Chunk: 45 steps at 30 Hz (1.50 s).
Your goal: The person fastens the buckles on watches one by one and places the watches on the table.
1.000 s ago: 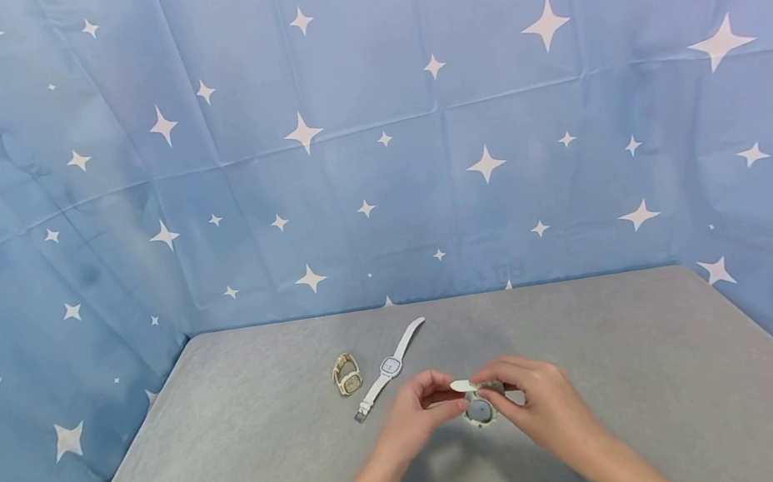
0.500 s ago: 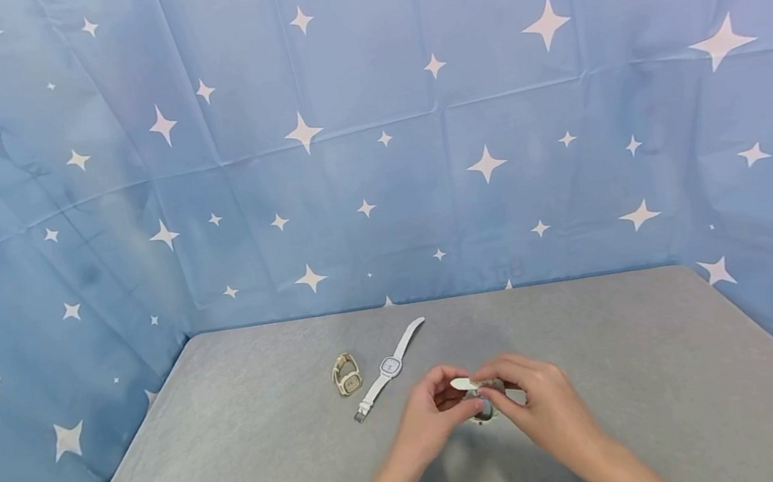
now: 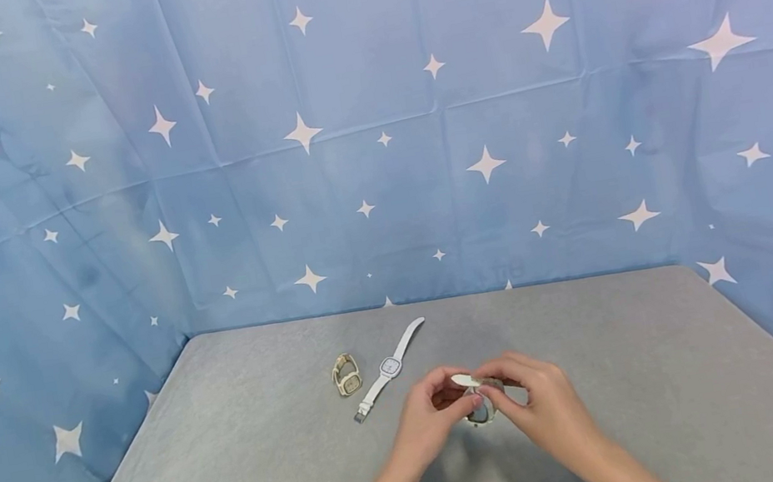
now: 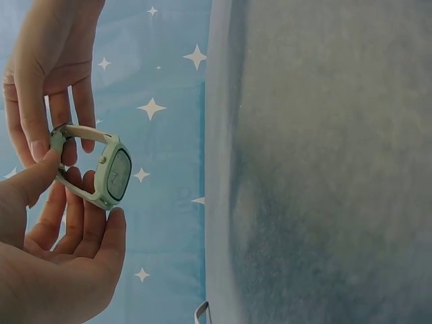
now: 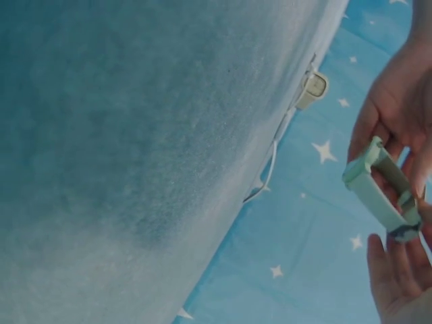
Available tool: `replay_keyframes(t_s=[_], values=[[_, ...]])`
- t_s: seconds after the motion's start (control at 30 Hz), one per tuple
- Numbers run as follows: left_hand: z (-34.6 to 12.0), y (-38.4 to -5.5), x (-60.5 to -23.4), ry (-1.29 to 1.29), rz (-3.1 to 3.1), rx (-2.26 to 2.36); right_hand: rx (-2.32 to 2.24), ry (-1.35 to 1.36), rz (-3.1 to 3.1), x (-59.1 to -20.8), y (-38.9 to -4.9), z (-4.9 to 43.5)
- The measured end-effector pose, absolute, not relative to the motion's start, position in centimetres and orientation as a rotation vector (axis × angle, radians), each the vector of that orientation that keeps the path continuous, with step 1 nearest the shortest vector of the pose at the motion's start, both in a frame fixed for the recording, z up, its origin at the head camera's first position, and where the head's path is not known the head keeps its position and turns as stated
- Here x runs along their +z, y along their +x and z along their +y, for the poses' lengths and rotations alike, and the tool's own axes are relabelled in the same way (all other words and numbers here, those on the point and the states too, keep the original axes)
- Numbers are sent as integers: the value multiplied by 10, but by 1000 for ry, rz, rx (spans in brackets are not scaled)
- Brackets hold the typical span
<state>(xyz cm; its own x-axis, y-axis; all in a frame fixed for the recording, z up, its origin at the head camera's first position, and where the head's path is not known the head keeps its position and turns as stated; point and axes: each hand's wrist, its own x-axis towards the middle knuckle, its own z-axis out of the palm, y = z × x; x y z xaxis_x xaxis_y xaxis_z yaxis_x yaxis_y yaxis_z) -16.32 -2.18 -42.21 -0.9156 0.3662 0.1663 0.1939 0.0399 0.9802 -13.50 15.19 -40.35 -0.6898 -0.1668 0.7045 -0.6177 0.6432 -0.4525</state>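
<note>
Your left hand [image 3: 424,410] and right hand [image 3: 535,388] pinch the looped strap [image 4: 88,133] of the pale green wristwatch [image 4: 118,174] above the table [image 3: 241,475]; you're likely fastening or unfastening it, so next hold the strap ends aligned.

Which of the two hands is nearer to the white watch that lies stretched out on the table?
Left. The left hand is just to the right of the white watch; the right hand is farther right.
</note>
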Motion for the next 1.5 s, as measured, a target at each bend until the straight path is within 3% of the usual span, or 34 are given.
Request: replay_keyframes(t_s=[1.5], values=[[-27, -162, -419, 587, 2224, 2014, 857, 780, -2157, -407, -137, 155]])
